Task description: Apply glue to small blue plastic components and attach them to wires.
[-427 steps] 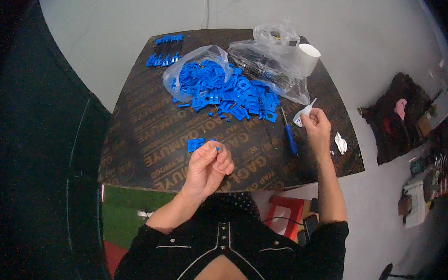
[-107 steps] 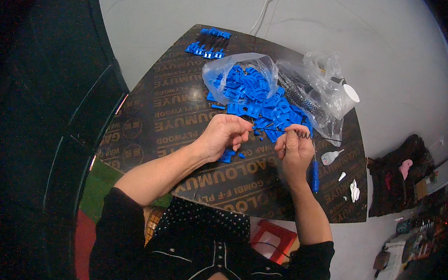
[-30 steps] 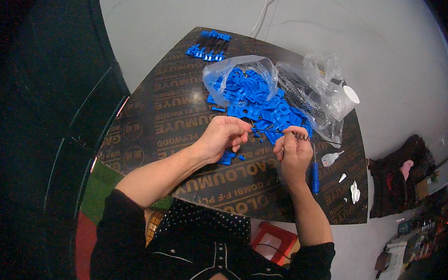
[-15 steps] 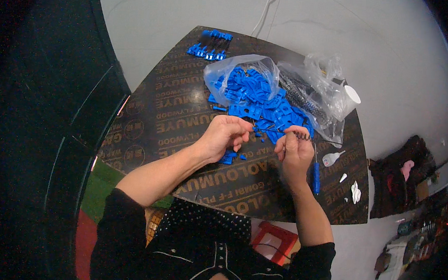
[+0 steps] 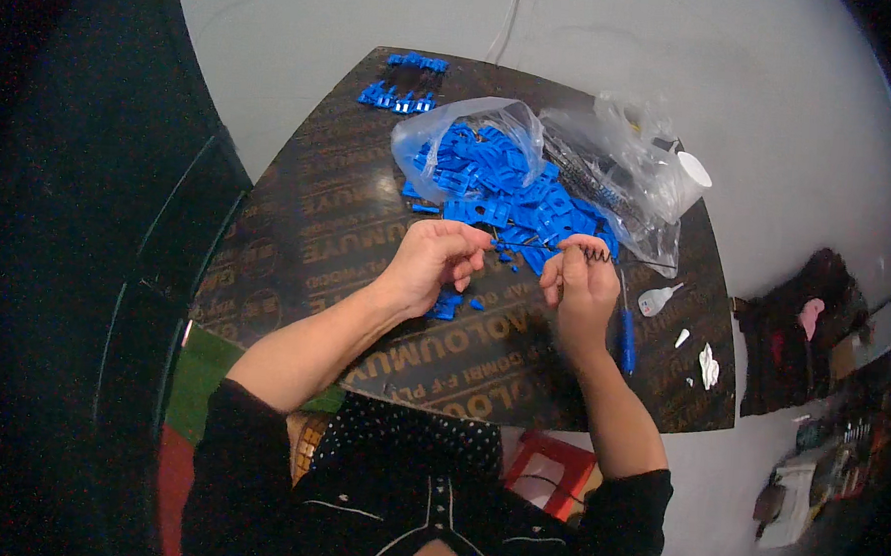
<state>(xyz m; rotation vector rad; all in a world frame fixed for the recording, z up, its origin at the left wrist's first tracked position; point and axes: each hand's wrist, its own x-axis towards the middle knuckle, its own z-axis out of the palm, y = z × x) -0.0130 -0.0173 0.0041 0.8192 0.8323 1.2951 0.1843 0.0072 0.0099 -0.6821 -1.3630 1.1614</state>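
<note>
Left hand [image 5: 434,266]: fingertips pinching the straight part of a black coiled wire [image 5: 528,247] | right hand [image 5: 582,294]: gripping beside its coil | wire: spanning both hands, near blue plastic parts [image 5: 553,211] | risk: weak pinch could drop it among them

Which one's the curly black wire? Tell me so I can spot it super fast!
On the dark table, look just in front of the big blue pile. Between the left hand and right hand runs the curly black wire. Unlike the dark things in the clear bag, it's held in fingers, with its curls at the right hand.
</note>
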